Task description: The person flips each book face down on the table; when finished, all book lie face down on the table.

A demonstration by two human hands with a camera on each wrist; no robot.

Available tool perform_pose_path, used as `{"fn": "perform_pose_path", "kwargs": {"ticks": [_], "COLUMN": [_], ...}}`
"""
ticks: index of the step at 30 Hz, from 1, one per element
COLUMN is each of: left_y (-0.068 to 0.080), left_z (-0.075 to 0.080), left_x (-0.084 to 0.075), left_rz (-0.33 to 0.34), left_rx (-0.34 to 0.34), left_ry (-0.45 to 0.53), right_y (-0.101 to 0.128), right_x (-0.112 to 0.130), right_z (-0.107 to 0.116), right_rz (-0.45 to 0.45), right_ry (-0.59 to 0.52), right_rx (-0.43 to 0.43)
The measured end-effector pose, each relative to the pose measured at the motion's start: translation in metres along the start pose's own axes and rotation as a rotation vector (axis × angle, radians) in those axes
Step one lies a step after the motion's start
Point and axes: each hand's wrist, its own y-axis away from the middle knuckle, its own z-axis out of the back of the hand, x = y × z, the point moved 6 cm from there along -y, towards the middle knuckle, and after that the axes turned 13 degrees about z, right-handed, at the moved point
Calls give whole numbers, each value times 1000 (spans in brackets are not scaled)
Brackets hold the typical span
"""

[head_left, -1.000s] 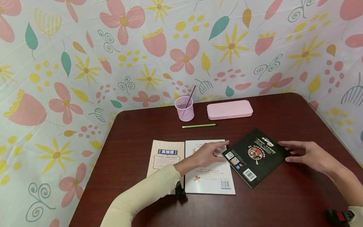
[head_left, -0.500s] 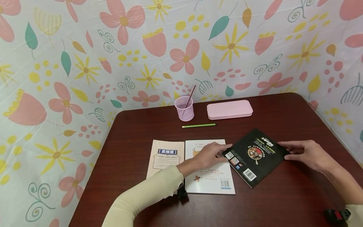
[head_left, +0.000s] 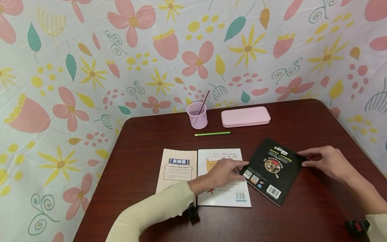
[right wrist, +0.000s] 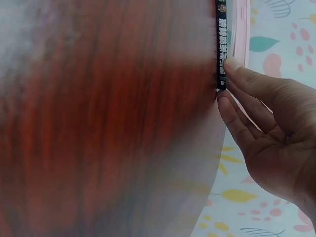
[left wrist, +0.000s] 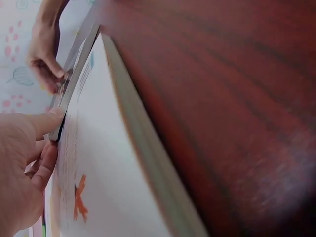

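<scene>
A black book (head_left: 272, 171) with a food picture and barcode lies turned at an angle at the right of the table. My left hand (head_left: 225, 172) pinches its left corner; in the left wrist view the thumb is above and the fingers below the edge. With thumb and fingertips my right hand (head_left: 329, 163) pinches the opposite corner, by the spine (right wrist: 221, 44) in the right wrist view. Under my left hand lies a white book (head_left: 223, 198), and left of that a beige book (head_left: 178, 156), partly covered by my forearm.
Behind the books lies a green pencil (head_left: 212, 133). A pink mesh cup (head_left: 198, 117) holding a dark red stick stands at the back, beside a pink pencil case (head_left: 246, 116). A flowered cloth (head_left: 181, 50) hangs behind the dark wooden table (head_left: 145, 134).
The black book has turned a little, its lower corner swinging right and toward the person. My left hand has moved slightly right and nearer with it; the right hand has moved slightly away.
</scene>
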Motion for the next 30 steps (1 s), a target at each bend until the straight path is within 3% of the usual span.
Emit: {"fn": "perform_pose_path", "kwargs": {"ticks": [7,13,21,30], "left_y": [11,22,32,41], "left_z": [-4,-8,-17,-27], "left_x": [-8,-14,-20,-30], "left_rz": [-26,-18,-4,11], "left_rx": [-56,-77,-122,-219], "left_ry": [-88,-106,-90,-198], "right_y": [-9,-18,-29,-38], "right_x": [1,4,5,7], "right_z": [1,1,-4,-10], "right_rz": [52,79,37,13], "right_ry": [29,68,39,22], "right_rx": [-29,-32,10,17]}}
